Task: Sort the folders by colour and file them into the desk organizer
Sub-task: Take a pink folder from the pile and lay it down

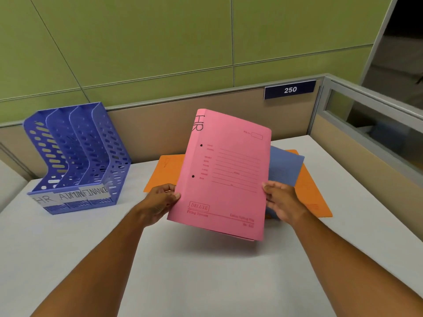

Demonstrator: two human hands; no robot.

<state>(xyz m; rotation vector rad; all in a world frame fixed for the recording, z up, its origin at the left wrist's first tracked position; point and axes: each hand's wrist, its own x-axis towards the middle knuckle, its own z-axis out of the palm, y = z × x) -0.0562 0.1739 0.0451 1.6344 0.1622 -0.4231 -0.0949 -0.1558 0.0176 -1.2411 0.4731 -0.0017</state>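
A pink folder marked "HR" is held up above the desk, tilted toward me. My left hand grips its left edge and my right hand grips its right edge. Behind it a blue folder lies on an orange folder, both flat on the desk and partly hidden. The blue three-slot desk organizer stands at the far left, its slots labelled HR, ADMIN and FINANCE, with nothing visible in them.
The white desk is bounded by a tan partition at the back and a glass-topped partition at the right. A sign reading 250 hangs on the back partition.
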